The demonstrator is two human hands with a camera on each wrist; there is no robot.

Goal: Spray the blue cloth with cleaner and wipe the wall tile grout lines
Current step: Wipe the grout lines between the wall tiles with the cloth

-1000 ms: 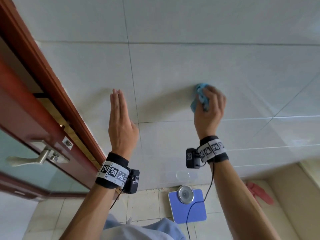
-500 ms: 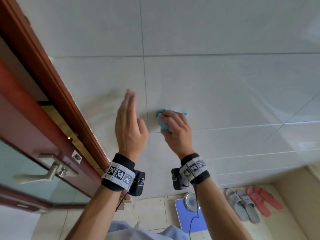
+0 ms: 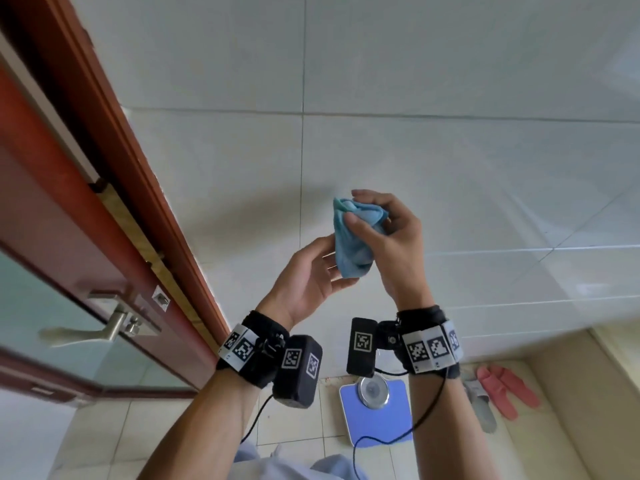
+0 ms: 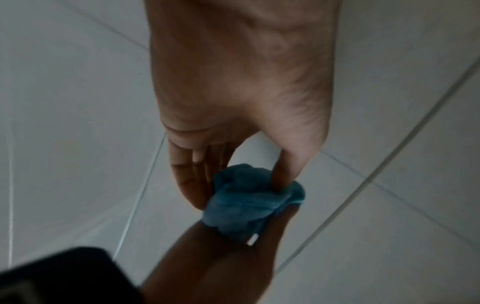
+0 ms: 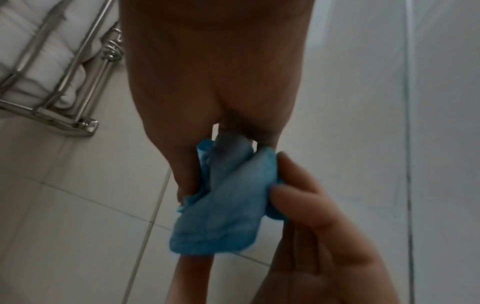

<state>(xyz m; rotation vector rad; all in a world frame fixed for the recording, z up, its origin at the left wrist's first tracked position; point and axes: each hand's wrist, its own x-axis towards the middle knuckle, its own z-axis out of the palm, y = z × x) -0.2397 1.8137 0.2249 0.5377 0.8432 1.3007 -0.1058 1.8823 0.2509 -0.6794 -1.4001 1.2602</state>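
Your blue cloth (image 3: 353, 237): pale, crumpled, hanging lengthwise, pinched by your right hand (image 3: 391, 247) and left hand (image 3: 308, 282), before thin grey grout lines (image 3: 303, 150).

right hand (image 3: 389, 245) grips blue cloth (image 3: 350, 245) | left hand (image 3: 310, 277) holds its lower end | wall tile (image 3: 467, 168) behind

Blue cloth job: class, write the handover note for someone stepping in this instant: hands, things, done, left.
The right hand grips the bunched blue cloth; the left hand pinches its lower end.
Cloth is held off the wall tile, near a vertical grout line. No cleaner bottle in view.
Done: cannot tell if the cloth is sprayed.
Left: wipe the grout lines.
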